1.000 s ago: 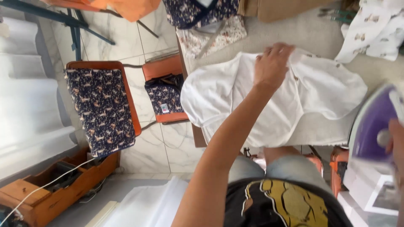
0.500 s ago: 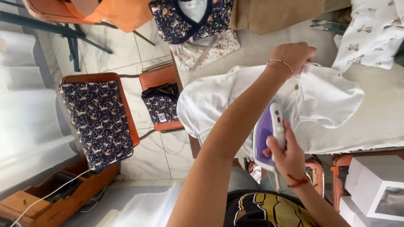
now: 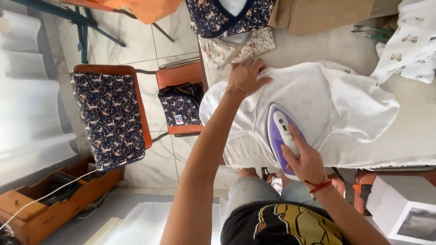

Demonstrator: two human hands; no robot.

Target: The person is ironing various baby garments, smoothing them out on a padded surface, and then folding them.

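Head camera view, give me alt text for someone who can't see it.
A person's right hand grips a purple and white iron on a white garment spread over a padded table, while the left hand presses the fabric flat. Two orange chairs draped with dark patterned cloth stand alongside.

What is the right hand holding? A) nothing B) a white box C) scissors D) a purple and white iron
D: the right hand grips the handle of the purple and white iron, which sits on the white garment, while the left hand lies flat on the cloth.
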